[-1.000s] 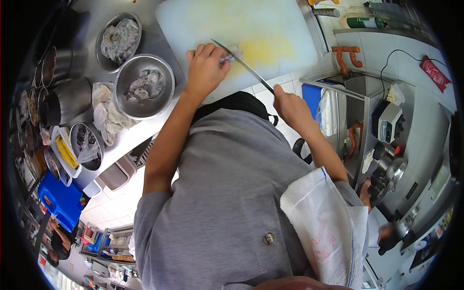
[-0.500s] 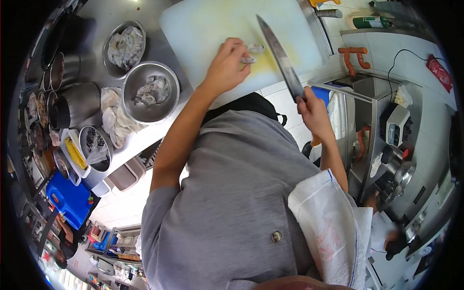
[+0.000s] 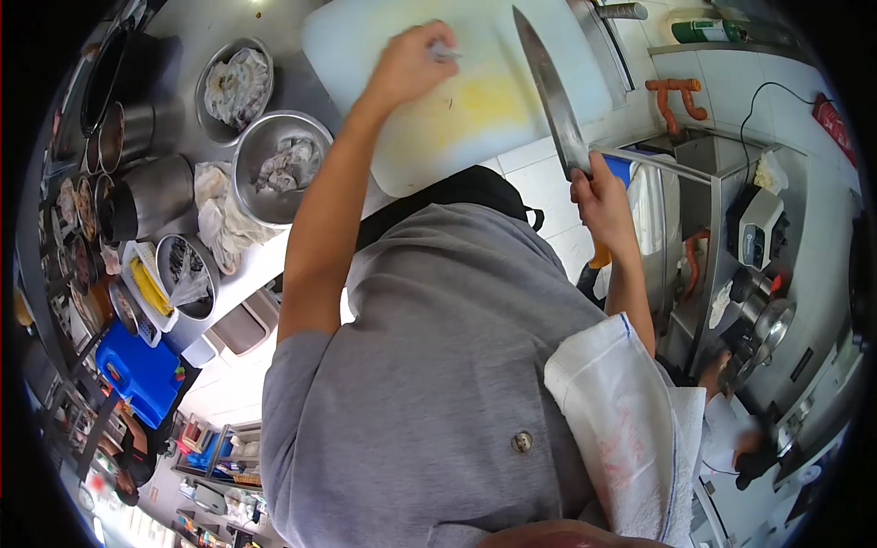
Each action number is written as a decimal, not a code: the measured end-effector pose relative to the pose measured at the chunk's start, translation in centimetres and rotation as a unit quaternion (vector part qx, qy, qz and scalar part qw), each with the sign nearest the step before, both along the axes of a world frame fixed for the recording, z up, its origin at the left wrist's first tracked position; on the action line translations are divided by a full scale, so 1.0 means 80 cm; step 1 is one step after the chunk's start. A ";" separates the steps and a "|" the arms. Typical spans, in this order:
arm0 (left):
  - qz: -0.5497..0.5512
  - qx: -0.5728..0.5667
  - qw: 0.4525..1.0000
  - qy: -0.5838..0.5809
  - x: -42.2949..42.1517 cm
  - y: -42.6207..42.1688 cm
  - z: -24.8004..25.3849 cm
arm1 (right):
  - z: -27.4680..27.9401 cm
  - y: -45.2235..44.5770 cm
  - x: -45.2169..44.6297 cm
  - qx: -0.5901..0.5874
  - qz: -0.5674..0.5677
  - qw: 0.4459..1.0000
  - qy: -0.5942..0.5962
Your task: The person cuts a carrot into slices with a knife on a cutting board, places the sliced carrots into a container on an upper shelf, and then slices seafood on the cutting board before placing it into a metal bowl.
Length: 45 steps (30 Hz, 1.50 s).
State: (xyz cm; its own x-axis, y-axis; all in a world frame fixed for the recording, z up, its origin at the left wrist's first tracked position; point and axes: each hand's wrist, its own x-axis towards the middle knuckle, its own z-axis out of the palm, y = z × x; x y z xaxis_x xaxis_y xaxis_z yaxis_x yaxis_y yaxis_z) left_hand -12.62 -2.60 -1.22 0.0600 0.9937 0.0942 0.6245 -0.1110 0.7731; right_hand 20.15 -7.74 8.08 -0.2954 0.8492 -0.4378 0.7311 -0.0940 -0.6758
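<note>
Head camera: I see the left hand [image 3: 413,66] above the far half of the white cutting board [image 3: 402,151], its fingers closed around a small pale piece [image 3: 443,52] that peeks out at the fingertips; it is a little blurred, and I can't tell whether it also touches the board. The right hand [image 3: 603,205] is wrapped firmly round the handle of a large knife [image 3: 551,87], just off the board's near right corner. The blade reaches across the near edge and over the right side of the board, its tip pointing away from the body, though from above I can't judge its height. Between the two hands, a yellow stain [image 3: 489,102] spreads over the board. Left of the board, on the steel worktop [image 3: 294,80], I have two metal bowls close together, each heaped with glossy, greyish-white pieces. The nearer bowl [image 3: 251,139] sits near the board's left edge, partly behind the left forearm; the farther bowl [image 3: 220,131] stands farther in from the worktop's near edge. Crumpled whitish wrapping [image 3: 222,224] lies just beside the nearer bowl, and farther left a dark-filled bowl [image 3: 187,277] stands next to a basket with something yellow [image 3: 149,285] in it.
</note>
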 end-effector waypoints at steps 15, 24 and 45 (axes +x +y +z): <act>0.291 -0.026 0.953 -0.082 -0.084 -0.182 0.097 | -0.008 -0.018 0.000 -0.145 0.044 0.988 0.004; 0.112 0.064 0.984 0.123 0.040 -0.100 0.017 | -0.020 -0.014 0.012 -0.149 0.013 0.988 0.044; 0.355 -0.147 0.918 -0.096 -0.063 -0.363 0.181 | -0.037 0.035 0.001 -0.083 0.080 0.991 0.068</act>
